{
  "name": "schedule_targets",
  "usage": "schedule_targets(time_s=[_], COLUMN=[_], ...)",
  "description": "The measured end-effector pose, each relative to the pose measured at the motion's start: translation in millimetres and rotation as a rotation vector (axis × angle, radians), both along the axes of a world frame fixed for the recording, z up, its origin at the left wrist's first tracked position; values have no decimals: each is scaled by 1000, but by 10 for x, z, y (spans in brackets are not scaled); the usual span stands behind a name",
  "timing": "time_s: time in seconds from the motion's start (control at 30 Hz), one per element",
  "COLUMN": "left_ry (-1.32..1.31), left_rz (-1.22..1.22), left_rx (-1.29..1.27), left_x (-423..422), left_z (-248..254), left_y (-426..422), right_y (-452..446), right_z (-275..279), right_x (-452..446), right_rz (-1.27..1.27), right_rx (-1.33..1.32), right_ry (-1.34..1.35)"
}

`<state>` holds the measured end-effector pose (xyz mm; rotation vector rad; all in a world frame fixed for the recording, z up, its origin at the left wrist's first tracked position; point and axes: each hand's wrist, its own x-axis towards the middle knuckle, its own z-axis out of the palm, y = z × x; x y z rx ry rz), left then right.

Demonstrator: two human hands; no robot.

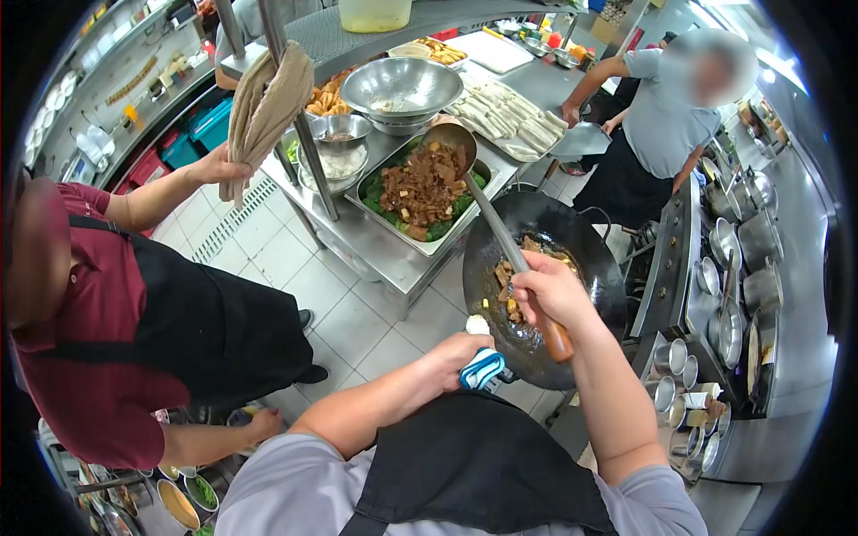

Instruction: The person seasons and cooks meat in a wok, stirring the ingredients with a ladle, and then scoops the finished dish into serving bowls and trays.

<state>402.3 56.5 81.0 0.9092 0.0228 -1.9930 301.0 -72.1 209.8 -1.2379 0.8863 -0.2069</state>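
My right hand (559, 293) is wrapped around the wooden-ended handle of a long ladle (500, 230). Its bowl lies over the far side of a metal tray (432, 247), at the brown saucy meat (416, 192) heaped on green vegetables. Below the ladle's shaft hangs a large dark wok (585, 234), with meat pieces and sauce still inside, tilted beside the tray. My left hand (454, 355) is closed at the wok's near side, with a blue-and-white striped cloth (483, 368) in its grip. The wok's handle is mostly hidden by that hand and cloth.
A person in a maroon shirt at left holds folded beige cloths (268, 112). Another in grey stands by the stove (657, 277) at right. Steel bowls (402, 87) and a tray of pale rolls (509, 121) share the metal table (344, 241). A shelf post (308, 152) rises beside the food tray.
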Motion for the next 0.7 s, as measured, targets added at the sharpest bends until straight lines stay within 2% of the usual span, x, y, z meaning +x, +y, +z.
schedule_targets(time_s=[0.23,0.53,0.57,0.63,0.7], left_ry=[-8,-22,-16,-10,6], left_rz=[-17,-12,-12,-11,-35], left_rx=[-12,-7,-12,-18,-66], left_x=[15,-1,4,21,59], left_z=[149,-19,-7,35,79], left_y=[12,-29,-29,-22,-8], right_y=[-127,-333,-413,-401,-313], right_z=[-194,-352,-480,-467,-414], right_x=[126,169,137,169,204], right_rz=[-9,20,52,84,72], right_rx=[-221,-529,-709,-890,-950], right_ry=[105,333,369,404,599])
